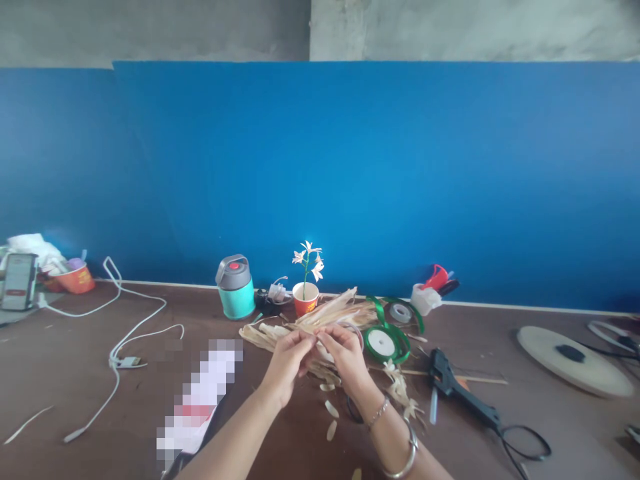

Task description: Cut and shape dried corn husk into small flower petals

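Note:
My left hand (pixel 289 359) and my right hand (pixel 346 355) meet over the table, thumbs and fingers pinched together at the tips. Whatever is between them is too small and covered to make out. Dried corn husks (pixel 337 308) lie in a heap just behind my hands. Several cut husk petals (pixel 331 409) are scattered below them. Right of my right hand lie small husk flowers (pixel 397 387) and a spool of green ribbon (pixel 381 342). A paper cup (pixel 305 303) at the back holds a green stem with pale flowers (pixel 317 270).
A black glue gun (pixel 463 392) lies to the right, with a round board (pixel 575 363) beyond it. A turquoise food jar (pixel 237 293) stands at the back. White cables (pixel 120 333) and a phone (pixel 19 282) are on the left. A blue partition (pixel 350 167) closes the table's far edge.

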A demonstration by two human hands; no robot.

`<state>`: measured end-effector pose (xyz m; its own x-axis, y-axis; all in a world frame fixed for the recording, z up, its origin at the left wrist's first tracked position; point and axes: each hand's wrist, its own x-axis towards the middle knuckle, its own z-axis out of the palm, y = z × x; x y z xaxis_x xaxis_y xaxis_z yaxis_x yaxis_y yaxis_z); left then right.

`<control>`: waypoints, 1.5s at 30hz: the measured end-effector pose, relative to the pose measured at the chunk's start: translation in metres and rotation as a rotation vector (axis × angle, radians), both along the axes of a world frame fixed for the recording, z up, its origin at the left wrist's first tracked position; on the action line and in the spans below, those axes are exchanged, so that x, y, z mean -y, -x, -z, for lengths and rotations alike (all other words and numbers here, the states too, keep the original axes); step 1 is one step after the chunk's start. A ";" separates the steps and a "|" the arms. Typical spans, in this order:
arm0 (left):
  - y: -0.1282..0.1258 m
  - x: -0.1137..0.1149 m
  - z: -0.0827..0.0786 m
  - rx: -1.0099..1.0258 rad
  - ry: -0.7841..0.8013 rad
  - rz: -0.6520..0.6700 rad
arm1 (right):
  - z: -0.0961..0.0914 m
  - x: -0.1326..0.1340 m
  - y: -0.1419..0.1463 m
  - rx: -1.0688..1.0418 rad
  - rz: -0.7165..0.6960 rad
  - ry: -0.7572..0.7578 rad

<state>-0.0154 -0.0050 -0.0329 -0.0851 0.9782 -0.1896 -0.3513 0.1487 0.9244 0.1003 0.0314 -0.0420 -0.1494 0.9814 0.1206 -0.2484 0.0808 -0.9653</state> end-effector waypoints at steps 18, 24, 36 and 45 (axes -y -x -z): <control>0.005 -0.002 0.003 0.165 0.046 0.083 | -0.020 0.005 -0.005 -0.042 -0.063 0.027; 0.004 -0.001 0.000 0.154 0.029 0.095 | -0.020 0.005 -0.004 -0.050 -0.057 0.031; 0.002 -0.001 -0.001 0.006 -0.022 0.038 | -0.019 0.004 -0.005 -0.069 -0.042 0.027; -0.001 0.003 -0.007 -0.025 -0.069 -0.018 | -0.012 0.003 -0.004 -0.063 -0.035 0.009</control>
